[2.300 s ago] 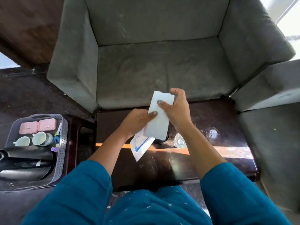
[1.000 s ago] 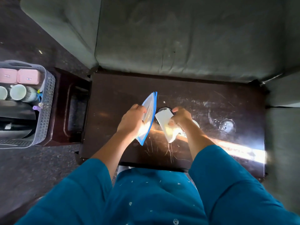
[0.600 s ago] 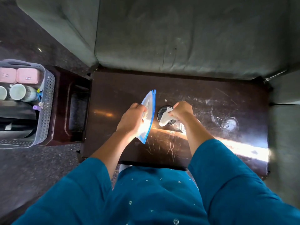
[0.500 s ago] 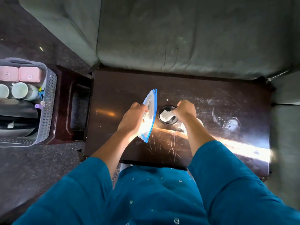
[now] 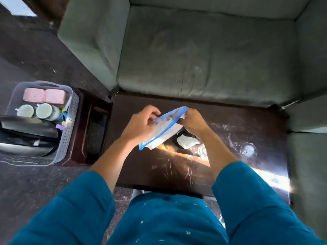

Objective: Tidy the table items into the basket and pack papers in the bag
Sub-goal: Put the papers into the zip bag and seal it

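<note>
A clear zip bag point(image 5: 161, 129) with a blue edge hangs above the dark wooden table point(image 5: 178, 167), held by both hands. My left hand point(image 5: 141, 123) pinches its left end and my right hand point(image 5: 192, 121) grips its right end near the blue seal. White paper shows through the bag's lower part. Below my right wrist, folded white paper point(image 5: 186, 141) sits in a dark round holder on the table. The grey perforated basket point(image 5: 69, 128) stands far left on a side table, holding two pink boxes point(image 5: 44, 96), two pale cups point(image 5: 35, 110) and dark items.
A grey sofa point(image 5: 203, 55) runs behind the table, with another grey cushion point(image 5: 307, 156) at the right. A small glass object point(image 5: 248, 150) lies on the table's right part and another shiny one point(image 5: 202, 152) beside my right forearm. A sunlit strip crosses the tabletop.
My right hand left the folded paper in the dark holder and rose to take the bag's right end. The bag has tipped from upright to slanted between both hands.
</note>
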